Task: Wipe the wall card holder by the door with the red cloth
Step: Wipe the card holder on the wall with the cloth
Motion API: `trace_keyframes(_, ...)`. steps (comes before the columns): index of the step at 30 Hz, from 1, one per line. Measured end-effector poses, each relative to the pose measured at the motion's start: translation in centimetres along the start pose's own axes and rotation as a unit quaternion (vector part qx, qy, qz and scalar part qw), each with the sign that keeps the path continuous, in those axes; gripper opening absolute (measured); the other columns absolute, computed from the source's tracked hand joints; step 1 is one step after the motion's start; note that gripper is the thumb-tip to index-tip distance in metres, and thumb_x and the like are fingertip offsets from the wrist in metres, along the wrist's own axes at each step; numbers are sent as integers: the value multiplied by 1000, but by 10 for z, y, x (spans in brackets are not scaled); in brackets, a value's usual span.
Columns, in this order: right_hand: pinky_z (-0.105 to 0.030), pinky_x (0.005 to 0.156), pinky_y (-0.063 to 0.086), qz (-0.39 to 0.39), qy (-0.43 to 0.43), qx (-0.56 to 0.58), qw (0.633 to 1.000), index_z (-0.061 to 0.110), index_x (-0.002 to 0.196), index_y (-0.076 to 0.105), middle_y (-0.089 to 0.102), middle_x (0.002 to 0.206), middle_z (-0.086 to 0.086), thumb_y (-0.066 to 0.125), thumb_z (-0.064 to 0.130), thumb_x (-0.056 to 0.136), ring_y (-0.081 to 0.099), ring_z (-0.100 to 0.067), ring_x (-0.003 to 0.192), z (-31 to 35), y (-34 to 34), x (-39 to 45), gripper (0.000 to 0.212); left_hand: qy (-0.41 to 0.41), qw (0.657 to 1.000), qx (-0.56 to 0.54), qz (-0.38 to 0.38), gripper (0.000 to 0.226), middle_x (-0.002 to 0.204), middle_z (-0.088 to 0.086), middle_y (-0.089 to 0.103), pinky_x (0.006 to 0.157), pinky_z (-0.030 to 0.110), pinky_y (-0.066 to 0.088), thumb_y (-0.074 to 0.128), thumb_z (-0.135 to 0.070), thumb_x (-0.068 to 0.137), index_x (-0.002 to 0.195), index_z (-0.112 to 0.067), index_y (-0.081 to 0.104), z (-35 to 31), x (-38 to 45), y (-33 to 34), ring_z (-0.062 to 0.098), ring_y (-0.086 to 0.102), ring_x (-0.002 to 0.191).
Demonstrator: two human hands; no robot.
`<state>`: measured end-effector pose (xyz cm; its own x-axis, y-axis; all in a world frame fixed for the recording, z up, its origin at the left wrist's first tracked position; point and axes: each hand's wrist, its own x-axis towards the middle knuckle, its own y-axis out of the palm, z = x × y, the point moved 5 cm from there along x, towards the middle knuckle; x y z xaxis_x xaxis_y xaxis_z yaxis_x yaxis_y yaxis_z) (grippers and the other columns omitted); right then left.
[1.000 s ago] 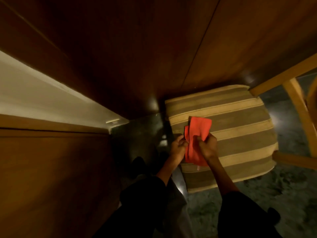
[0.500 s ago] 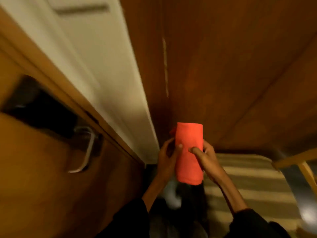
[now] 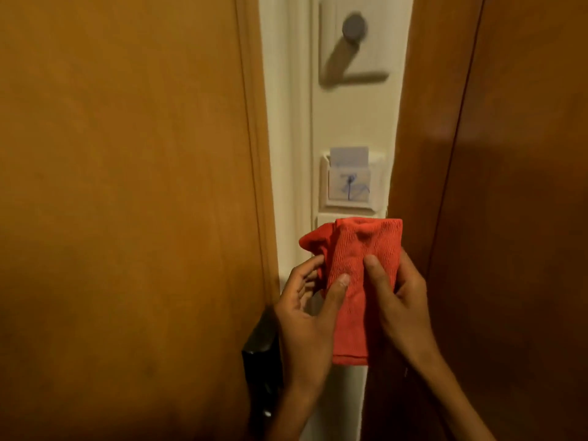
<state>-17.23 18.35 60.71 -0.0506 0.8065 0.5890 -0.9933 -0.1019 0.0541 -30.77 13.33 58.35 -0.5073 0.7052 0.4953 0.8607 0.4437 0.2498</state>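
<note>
A folded red cloth (image 3: 356, 281) is held upright in front of me by both hands. My left hand (image 3: 305, 319) grips its left edge with the thumb on the front. My right hand (image 3: 397, 300) grips its right side, thumb pressed on the front too. Just above the cloth, on the narrow white wall strip, hangs the white card holder (image 3: 350, 183) with a pale card (image 3: 349, 155) standing in its slot. The cloth's top edge sits a little below the holder, apart from it.
A wooden door (image 3: 127, 202) fills the left, with a dark lock plate (image 3: 261, 370) near my left wrist. A brown wooden panel (image 3: 496, 202) stands on the right. Higher on the white strip is a plate with a round grey knob (image 3: 353, 27).
My view has swung up from the striped chair cushion to the wall strip. Both hands have lifted the red cloth from the cushion to just under the card holder.
</note>
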Motion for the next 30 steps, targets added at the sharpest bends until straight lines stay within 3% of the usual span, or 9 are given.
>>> trace_keyframes(2, -45, 81, 59, -29, -53, -51, 997, 24, 106, 63, 68, 101, -7, 58, 33, 99, 69, -26, 91, 11, 7, 18, 12, 7, 1000, -12, -6, 43, 118, -14, 76, 91, 32, 64, 80, -40, 79, 120, -41, 69, -7, 20, 2, 9, 74, 110)
trace_keyframes(5, -25, 73, 52, -85, -159, -157, 971, 23, 102, 60, 55, 98, 3, 59, 33, 99, 59, -8, 85, 22, 12, 41, 10, 12, 1000, -28, -2, 41, 115, -12, 78, 88, 32, 64, 79, -32, 83, 124, -32, 70, -8, 45, 10, 11, 76, 107)
trace_keyframes(8, -7, 82, 44, -174, -228, -229, 930, 15, 116, 59, 51, 110, 0, 63, 17, 95, 52, -4, 94, 22, 11, 57, 22, 32, 999, -10, -1, 28, 106, -17, 79, 81, 18, 63, 77, -21, 86, 111, -34, 73, -9, 65, 21, 2, 76, 99)
trace_keyframes(11, -15, 94, 42, -249, -253, -271, 895, 12, 133, 51, 51, 120, -19, 70, 7, 91, 47, -18, 115, 15, 7, 64, 46, 74, 996, 53, -9, 21, 102, -12, 78, 82, 17, 62, 75, -16, 89, 102, -32, 74, -9, 78, 25, -2, 74, 96)
trace_keyframes(14, -16, 96, 37, -294, -367, -304, 829, 11, 128, 53, 51, 119, -20, 79, 8, 86, 43, -15, 116, 16, 5, 66, 49, 107, 989, 101, -9, 22, 105, -23, 73, 87, 13, 59, 76, -19, 90, 104, -35, 73, -8, 86, 21, -9, 69, 99)
trace_keyframes(17, -14, 84, 42, -239, -437, -313, 809, 17, 117, 69, 53, 116, 5, 67, 20, 98, 46, 8, 117, 16, 14, 74, 19, 181, 970, 161, -32, 29, 109, -36, 61, 88, 3, 52, 76, -20, 90, 117, -29, 71, -11, 96, 18, -20, 62, 103)
trace_keyframes(20, -45, 92, 56, -224, -409, -372, 802, 10, 117, 76, 61, 128, -12, 60, 32, 101, 60, -27, 121, 5, 28, 79, 31, 251, 946, 203, -34, 32, 117, -20, 64, 95, 19, 57, 73, -16, 93, 125, -17, 69, -11, 112, 21, 0, 65, 111)
trace_keyframes(25, -55, 127, 17, -200, -386, -475, 765, 22, 145, 47, 30, 161, -18, 47, 42, 104, 24, -38, 154, -5, 34, 89, 45, 329, 909, 257, -1, 45, 152, 2, 47, 115, 13, 42, 59, -22, 103, 147, -22, 49, -5, 145, 32, 9, 43, 144)
trace_keyframes(30, -60, 127, 4, -158, -355, -572, 723, 20, 162, 20, 4, 171, -19, 52, 63, 96, 6, -43, 158, -15, 44, 97, 85, 413, 854, 315, 28, 51, 169, 7, 27, 130, 42, 29, 33, -35, 111, 158, -16, 30, -24, 180, 52, 24, 18, 161)
